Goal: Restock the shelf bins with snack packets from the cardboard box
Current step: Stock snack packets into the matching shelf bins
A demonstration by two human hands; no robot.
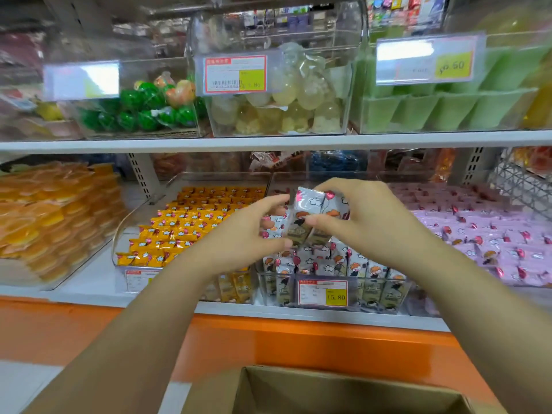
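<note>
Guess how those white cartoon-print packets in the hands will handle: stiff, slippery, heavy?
Probably light: the left hand and right hand lift several white packets between their fingers. Likely slippery: the wrappers look glossy and the bunch sits uneven. Seemingly semi-stiff: those in the clear bin stand upright in rows.

I can read 15.80 on the yellow patch of the price tag (323,292) on the front of the clear bin (388,294) of white packets (309,204). On the shelf above, the middle tag (235,74) shows a barcode and a price ending in .80. The right tag (425,59) ends in .50. The red headings are too blurred for me.
</note>
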